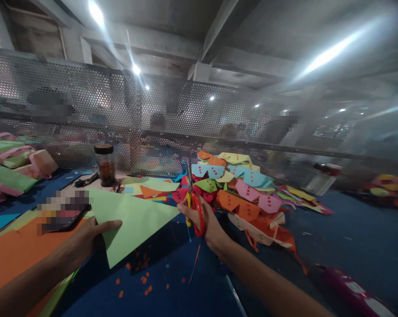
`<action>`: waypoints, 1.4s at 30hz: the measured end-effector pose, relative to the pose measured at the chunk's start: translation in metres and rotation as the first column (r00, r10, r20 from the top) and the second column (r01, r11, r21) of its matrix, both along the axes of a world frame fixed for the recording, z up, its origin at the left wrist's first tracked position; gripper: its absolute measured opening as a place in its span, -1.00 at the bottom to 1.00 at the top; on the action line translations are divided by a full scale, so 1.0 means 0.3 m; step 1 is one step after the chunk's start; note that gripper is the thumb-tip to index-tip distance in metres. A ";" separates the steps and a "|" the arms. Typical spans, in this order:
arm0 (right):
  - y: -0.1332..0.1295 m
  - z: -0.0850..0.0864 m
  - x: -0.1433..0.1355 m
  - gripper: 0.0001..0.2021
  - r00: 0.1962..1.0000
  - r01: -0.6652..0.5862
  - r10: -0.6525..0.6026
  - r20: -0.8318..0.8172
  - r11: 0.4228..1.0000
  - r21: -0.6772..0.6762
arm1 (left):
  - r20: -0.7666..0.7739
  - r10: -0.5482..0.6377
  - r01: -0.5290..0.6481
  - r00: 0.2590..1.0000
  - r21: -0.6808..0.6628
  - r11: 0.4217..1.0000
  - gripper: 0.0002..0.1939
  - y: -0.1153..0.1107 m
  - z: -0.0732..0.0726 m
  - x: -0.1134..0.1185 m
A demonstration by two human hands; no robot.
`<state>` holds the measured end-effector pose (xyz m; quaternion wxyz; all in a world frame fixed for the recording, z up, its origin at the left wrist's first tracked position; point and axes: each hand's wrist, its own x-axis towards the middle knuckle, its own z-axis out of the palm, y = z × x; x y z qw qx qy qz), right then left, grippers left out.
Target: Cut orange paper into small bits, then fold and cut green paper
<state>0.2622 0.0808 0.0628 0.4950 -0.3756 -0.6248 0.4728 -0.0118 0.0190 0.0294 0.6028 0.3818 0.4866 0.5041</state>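
A sheet of light green paper [132, 220] is held up off the table in front of me. My left hand [89, 233] grips its near left edge, thumb on top and the other fingers mostly hidden. In my right hand [207, 220] is a pair of scissors [198, 213] with red and yellow handles, blades pointing up and away. The sheet's right corner reaches the fingertips of that hand; I cannot tell whether they pinch it. Just beyond the right hand lies a pile of folded, cut paper pieces [248, 193] in several colours, many with small punched squares.
Orange paper [10, 255] and a phone [66, 215] lie at left, with a lidded jar [106, 165] behind. Orange scraps [146, 277] dot the blue table [96, 295]. A purple object [354, 290] sits at near right. Perforated metal panels [172, 110] stand behind the table.
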 end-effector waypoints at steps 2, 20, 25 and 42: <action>-0.001 -0.011 -0.001 -0.67 0.997 -0.026 0.030 0.070 0.998 -0.058 | 0.027 -0.002 0.003 1.000 -0.024 1.000 -0.49 -0.002 0.007 -0.002; 0.005 -0.060 -0.009 -0.56 0.961 -0.120 0.143 0.235 0.987 -0.106 | 0.041 0.046 -0.042 0.998 -0.101 0.994 -0.59 -0.002 0.017 0.000; -0.001 -0.060 -0.011 -0.61 0.988 -0.015 0.025 0.155 0.998 -0.069 | 0.223 0.096 -0.076 0.970 -0.096 0.992 -0.70 0.006 0.005 -0.004; -0.082 -0.081 -0.060 -0.54 0.990 -0.106 0.117 0.083 0.987 -0.122 | 0.232 -0.088 0.113 0.969 -0.093 0.989 -0.58 -0.074 -0.048 0.134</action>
